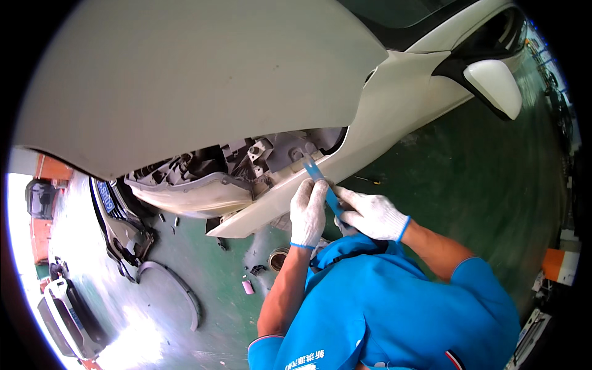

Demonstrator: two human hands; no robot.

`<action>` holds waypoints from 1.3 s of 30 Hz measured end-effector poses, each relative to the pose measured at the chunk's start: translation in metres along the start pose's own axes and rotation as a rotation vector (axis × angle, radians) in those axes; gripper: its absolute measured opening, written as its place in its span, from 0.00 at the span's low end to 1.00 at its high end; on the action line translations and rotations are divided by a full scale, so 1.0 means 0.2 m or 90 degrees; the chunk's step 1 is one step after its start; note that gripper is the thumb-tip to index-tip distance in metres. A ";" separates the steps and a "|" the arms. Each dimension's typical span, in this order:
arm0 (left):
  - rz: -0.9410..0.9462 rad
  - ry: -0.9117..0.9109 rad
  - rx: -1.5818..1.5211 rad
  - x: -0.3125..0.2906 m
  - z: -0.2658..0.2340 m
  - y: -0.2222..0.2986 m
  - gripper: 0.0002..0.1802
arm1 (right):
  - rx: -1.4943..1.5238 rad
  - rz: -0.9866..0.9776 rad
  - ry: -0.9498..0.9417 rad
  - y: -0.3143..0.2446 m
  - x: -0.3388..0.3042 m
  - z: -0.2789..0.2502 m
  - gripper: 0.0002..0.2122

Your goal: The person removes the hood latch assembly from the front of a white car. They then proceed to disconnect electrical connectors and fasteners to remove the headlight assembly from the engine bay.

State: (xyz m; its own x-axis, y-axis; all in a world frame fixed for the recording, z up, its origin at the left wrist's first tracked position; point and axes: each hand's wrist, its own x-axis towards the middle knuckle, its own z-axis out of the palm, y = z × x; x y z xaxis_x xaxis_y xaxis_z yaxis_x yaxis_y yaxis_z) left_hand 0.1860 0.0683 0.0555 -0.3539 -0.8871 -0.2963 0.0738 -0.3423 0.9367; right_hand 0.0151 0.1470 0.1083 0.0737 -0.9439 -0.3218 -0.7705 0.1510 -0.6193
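Both my hands wear white knit gloves with blue cuffs. Between them is a narrow, flat blue strip (pixel 333 202), whose paler upper end reaches the fender edge; its exact kind does not show. My left hand (pixel 308 209) pinches the strip near its middle. Lower down, the fingers of my right hand (pixel 375 216) close round it from the other side. Just beyond is the pale fender (pixel 357 151) of a car, beside the exposed engine bay. A headlight (pixel 197 194) sits at the front corner, under the pale hood (pixel 203 74).
A white side mirror (pixel 493 86) juts out at upper right. On the green floor lie a detached bumper (pixel 126 237), a curved arch trim (pixel 176 287), a pink block (pixel 248 287), a round tin (pixel 279 259) and a screwdriver (pixel 368 180). Another bumper-like part (pixel 68 317) stands at lower left.
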 end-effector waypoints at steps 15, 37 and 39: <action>0.442 -0.378 0.775 0.00 0.19 0.15 0.11 | -0.196 -0.039 -0.239 -0.04 -0.05 -0.42 0.36; -0.207 0.041 -0.416 0.21 0.08 -0.12 0.16 | 0.385 0.210 -0.118 -0.15 0.11 -0.43 0.27; -0.207 0.047 -0.425 0.22 0.07 -0.14 0.16 | 0.375 0.214 -0.134 -0.16 0.14 -0.43 0.27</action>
State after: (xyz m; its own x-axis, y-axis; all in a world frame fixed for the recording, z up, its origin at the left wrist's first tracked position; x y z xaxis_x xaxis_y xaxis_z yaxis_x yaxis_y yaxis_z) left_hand 0.1545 0.0431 0.0191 -0.3931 -0.7191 -0.5730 0.5346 -0.6858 0.4939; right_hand -0.0132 0.0908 0.1811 0.0581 -0.7506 -0.6582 -0.3071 0.6140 -0.7272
